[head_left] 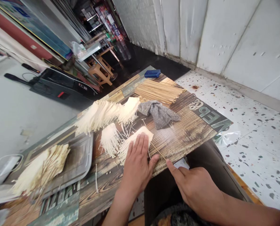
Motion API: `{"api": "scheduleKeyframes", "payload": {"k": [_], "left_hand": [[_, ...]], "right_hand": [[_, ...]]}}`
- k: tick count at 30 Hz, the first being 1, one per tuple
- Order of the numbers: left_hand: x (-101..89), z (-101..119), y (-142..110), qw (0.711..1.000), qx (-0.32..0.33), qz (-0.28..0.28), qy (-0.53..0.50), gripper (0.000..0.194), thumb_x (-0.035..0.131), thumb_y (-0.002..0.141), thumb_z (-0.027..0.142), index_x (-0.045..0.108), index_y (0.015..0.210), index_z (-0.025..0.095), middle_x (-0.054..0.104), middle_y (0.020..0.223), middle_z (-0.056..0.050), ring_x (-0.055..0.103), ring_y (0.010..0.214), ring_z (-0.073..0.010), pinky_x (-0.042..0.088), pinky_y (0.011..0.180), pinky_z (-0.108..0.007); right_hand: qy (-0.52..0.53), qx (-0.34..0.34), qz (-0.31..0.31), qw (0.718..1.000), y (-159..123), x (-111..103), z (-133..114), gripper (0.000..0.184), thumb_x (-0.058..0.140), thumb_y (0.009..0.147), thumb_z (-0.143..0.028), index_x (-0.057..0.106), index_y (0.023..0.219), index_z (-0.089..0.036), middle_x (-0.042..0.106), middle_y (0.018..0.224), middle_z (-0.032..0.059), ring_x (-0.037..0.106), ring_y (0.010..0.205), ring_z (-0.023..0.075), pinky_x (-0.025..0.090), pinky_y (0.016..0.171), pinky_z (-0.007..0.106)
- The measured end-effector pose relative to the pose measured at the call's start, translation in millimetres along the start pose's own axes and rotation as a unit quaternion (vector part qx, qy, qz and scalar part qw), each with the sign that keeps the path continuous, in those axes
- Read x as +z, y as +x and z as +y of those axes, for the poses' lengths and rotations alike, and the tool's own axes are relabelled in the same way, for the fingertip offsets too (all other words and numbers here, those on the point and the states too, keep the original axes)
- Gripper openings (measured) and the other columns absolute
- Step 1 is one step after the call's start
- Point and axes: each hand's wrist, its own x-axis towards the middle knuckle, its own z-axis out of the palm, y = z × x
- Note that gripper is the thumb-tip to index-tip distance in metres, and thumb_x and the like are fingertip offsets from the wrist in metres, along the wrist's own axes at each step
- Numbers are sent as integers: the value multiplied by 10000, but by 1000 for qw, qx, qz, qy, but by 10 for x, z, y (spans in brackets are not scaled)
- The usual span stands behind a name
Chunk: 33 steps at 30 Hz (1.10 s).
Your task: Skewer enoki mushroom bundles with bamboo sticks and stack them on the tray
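My left hand [138, 163] lies flat, fingers stretched out, on a flattened bunch of enoki mushrooms [148, 132] near the table's front edge. In my right hand [196, 186], closed at the edge, is a thin bamboo skewer [159, 150]. The skewer runs toward the base side of that bunch; its tip is hidden, so I cannot tell how deep it sits. Just left lies a smaller enoki bunch [110, 139], with loose strands around it. Behind these, a long row of enoki bunches [99, 114] leans together.
Bare skewers [160, 91] lie piled at the back beside a blue box [152, 73]. A grey cloth [160, 114] is crumpled on the wooden table [189, 125]. To the left, skewered enoki pieces [44, 166] rest on a clear plastic tray [89, 157]. A white wall stands to the right.
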Motion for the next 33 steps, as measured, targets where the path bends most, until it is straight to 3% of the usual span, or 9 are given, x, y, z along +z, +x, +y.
{"api": "scheduleKeyframes", "payload": {"k": [23, 33], "left_hand": [[19, -7, -8, 1000, 5, 2, 2, 638, 322, 977, 459, 256, 1468, 57, 299, 1533, -181, 195, 1448, -265, 262, 1151, -507], [-11, -25, -7, 1000, 9, 3, 11, 657, 265, 984, 485, 250, 1463, 35, 302, 1529, -182, 202, 1447, -259, 259, 1150, -500]], "right_hand": [[-68, 31, 29, 997, 228, 59, -68, 466, 563, 667, -15, 672, 1119, -40, 631, 574, 24, 541, 420, 148, 251, 400, 314], [-70, 50, -112, 990, 377, -16, -97, 427, 508, 827, -64, 542, 1253, -56, 671, 652, 63, 558, 489, 141, 288, 446, 288]]}}
